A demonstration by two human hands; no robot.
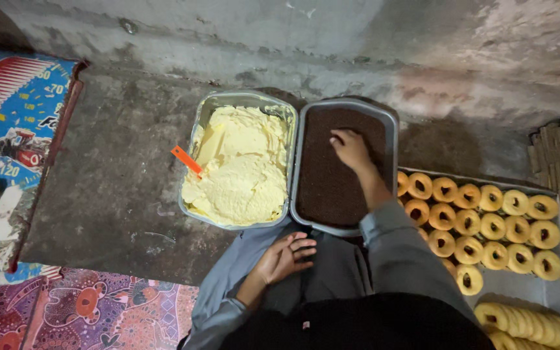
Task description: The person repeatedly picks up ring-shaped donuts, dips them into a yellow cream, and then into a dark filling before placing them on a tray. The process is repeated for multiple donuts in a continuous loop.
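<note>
two metal pans sit side by side on the concrete floor, touching along their long edges. left pan (203, 123) holds pale yellow cream (241, 168), with an orange spatula handle (186, 160) sticking out over its left rim. right pan (391, 123) is filled with dark brown sprinkles (322, 181). right hand (350, 148) rests palm down on the sprinkles near the far end of that pan, fingers curled and close together, tips pressed into the surface; cannot tell whether anything lies under the hand. left hand (283, 256) lies on the lap over grey cloth, just below the near edge of the two pans, fingers loosely spread and half curled, holding nothing. to the right, a flat metal tray (526, 291) carries rows of plain ring doughnuts (481, 223), golden brown, packed close together. a second batch of doughnuts (529, 327) stands on edge at the lower right. patterned mat (79, 311) lies at the lower left, a printed blue sheet (14, 104) beyond it.
</note>
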